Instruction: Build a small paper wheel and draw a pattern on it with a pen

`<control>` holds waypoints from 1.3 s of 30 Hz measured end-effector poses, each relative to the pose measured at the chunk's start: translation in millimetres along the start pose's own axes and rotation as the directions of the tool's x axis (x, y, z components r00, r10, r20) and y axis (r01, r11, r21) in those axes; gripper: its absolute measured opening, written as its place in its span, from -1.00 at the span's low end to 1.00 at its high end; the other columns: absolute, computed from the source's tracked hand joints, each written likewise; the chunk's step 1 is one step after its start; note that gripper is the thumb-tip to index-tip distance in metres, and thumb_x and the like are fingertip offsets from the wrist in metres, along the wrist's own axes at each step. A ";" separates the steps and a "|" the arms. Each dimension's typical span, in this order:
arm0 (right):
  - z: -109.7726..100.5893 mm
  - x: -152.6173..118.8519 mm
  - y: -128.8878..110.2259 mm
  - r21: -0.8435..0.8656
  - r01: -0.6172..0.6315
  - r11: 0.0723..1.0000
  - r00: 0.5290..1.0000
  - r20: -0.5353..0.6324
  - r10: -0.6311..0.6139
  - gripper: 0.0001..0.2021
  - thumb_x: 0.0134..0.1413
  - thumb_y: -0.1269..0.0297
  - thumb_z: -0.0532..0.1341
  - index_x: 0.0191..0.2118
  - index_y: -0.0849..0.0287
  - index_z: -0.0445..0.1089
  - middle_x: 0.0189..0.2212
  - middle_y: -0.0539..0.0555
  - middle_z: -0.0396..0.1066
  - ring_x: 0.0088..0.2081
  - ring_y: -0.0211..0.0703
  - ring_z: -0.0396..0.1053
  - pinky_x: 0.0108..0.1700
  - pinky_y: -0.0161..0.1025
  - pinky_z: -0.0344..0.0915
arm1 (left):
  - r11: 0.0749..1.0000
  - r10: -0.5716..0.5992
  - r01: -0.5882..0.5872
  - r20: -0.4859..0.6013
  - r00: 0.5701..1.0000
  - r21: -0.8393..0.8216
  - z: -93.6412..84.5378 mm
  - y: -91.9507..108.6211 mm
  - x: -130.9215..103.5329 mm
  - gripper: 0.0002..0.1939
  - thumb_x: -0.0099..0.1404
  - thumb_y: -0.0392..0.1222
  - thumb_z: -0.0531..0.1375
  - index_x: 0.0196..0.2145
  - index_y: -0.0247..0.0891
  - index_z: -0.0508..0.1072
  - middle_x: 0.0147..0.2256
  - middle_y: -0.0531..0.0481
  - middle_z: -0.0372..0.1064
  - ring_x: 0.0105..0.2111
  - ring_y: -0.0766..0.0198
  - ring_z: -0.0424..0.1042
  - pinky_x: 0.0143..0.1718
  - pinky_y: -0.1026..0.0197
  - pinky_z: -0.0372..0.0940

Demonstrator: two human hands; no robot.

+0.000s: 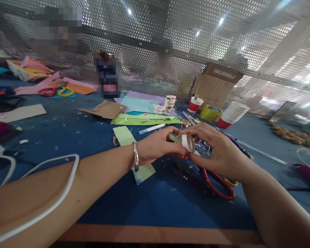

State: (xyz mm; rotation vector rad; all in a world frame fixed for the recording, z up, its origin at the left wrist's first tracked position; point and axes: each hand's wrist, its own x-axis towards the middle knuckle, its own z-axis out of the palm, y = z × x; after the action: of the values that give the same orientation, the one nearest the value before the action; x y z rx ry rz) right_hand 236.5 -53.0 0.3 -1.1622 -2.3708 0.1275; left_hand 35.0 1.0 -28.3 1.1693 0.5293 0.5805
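Between my two hands is a small cut-down paper cup [187, 143], tilted with its round opening toward the right. A narrow green paper strip [174, 138] sticks out from its left side. My left hand [161, 144] is closed on the cup from the left, thumb below and fingers above. My right hand [217, 146] grips it from the right with fingers bent over the top and thumb underneath. Beneath the hands lie red-handled scissors [219, 187], their dark blades pointing left. Under my left wrist is a light green paper strip [124, 135].
A capped marker [152, 128] and green paper sheets [144, 120] lie beyond my hands. Farther back are a red-and-white paper cup [195, 104], yellow tape [211, 113], stacked cups [233, 114] and cardboard [214, 84]. A white cable [69, 179] crosses my left forearm. Paper scraps litter the table.
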 end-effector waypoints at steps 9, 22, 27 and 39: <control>-0.4 0.0 0.2 0.001 0.005 1.000 1.000 -0.029 -0.005 -0.49 0.08 0.38 0.30 0.18 -0.03 0.37 0.02 0.09 0.44 0.07 0.01 0.40 0.16 0.05 0.31 | 1.000 -0.004 0.004 -0.003 1.000 -0.010 -1.7 -2.1 1.9 -0.53 0.07 -0.48 0.34 -0.08 -0.33 0.34 -0.36 0.00 0.51 -0.38 0.36 0.50 -0.15 0.20 0.36; -2.3 -1.8 -0.8 -0.053 -0.023 0.998 1.000 -0.011 0.022 -0.43 0.16 0.34 0.27 0.29 -0.08 0.31 0.06 0.14 0.37 0.07 0.02 0.38 0.08 0.01 0.38 | 0.966 0.122 -0.110 -0.039 0.992 0.234 -1.2 -6.1 0.8 -0.50 0.09 -0.30 0.39 -0.02 -0.29 0.35 -0.42 0.09 0.41 -0.44 0.35 0.35 -0.32 0.25 0.22; -3.6 -1.9 0.5 -0.057 0.004 0.998 1.000 -0.020 -0.006 -0.44 0.19 0.32 0.26 0.30 -0.11 0.29 0.05 0.13 0.37 0.05 0.00 0.39 0.11 0.03 0.37 | 0.951 0.151 -0.144 -0.003 0.989 0.272 -2.5 -8.4 0.7 -0.49 0.12 -0.28 0.37 0.01 -0.28 0.33 -0.41 0.09 0.40 -0.42 0.32 0.38 -0.31 0.24 0.23; -7.2 -3.5 6.9 -0.035 -0.048 0.998 0.999 0.013 0.049 -0.50 0.20 0.22 0.30 0.25 -0.09 0.35 0.06 0.13 0.40 0.04 -0.01 0.43 0.05 -0.03 0.44 | 0.988 0.119 -0.124 0.064 0.991 0.089 -6.9 -7.0 5.9 -0.46 0.08 -0.43 0.38 0.04 -0.31 0.43 -0.30 -0.03 0.54 -0.25 0.25 0.55 -0.05 0.10 0.37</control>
State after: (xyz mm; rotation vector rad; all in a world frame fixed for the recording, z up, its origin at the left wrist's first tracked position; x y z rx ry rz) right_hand 246.7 -52.3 3.3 -1.2393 -2.3662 0.1120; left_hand 35.9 7.7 -37.5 1.3100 0.4411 0.6292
